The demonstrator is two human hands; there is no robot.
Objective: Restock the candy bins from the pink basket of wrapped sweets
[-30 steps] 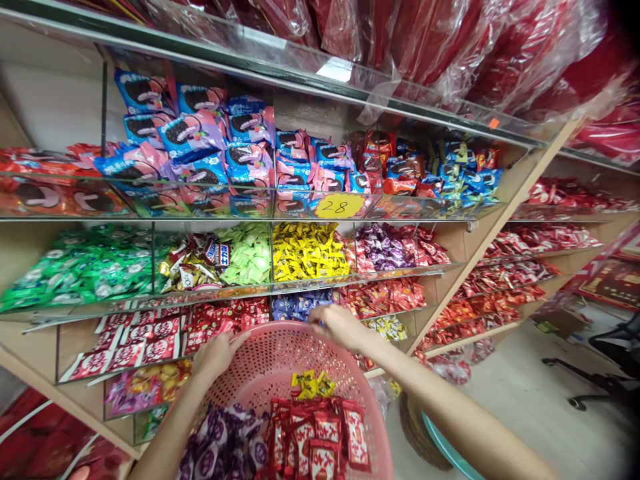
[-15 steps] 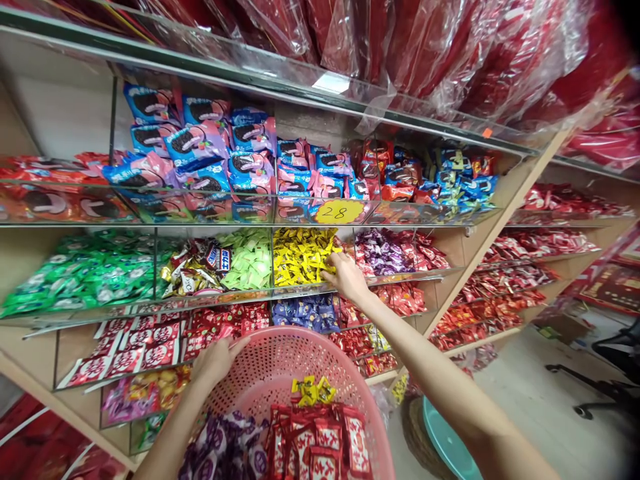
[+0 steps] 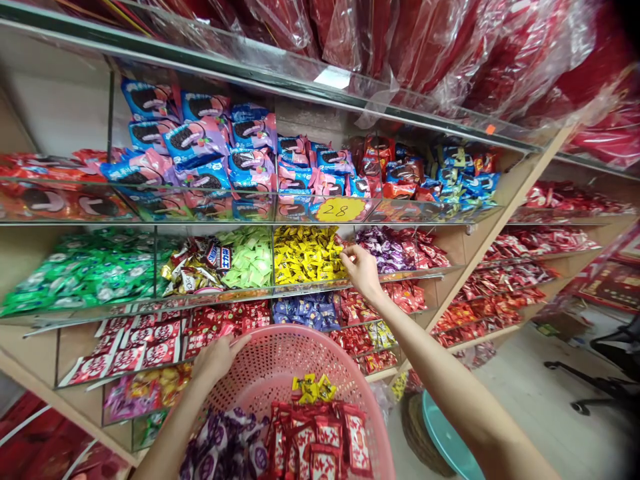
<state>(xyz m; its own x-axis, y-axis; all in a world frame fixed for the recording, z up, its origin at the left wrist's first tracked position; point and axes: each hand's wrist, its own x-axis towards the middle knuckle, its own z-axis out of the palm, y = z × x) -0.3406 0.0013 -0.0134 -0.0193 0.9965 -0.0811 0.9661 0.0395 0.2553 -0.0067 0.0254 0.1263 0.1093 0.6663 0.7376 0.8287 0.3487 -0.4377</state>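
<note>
My left hand is closed on the rim of a pink plastic basket with a perforated wall. Inside it lie purple-wrapped candies, red packets with white labels and a few yellow-wrapped candies. My right hand reaches to the middle shelf, at the right end of a heap of yellow-wrapped candies. Its thumb and fingers are pinched together; what is between them, if anything, cannot be made out. Purple-wrapped sweets lie just behind and right of this hand.
Clear dividers split the shelves. Green packets fill the left; pale green ones adjoin the yellow heap. Blue cookie packs and a yellow "28" tag are above. A teal basin and chair base are at lower right.
My right hand has shifted right and slightly up, from over the yellow candies to their right edge, its fingers now drawn together. My left hand and the basket stay in place.
</note>
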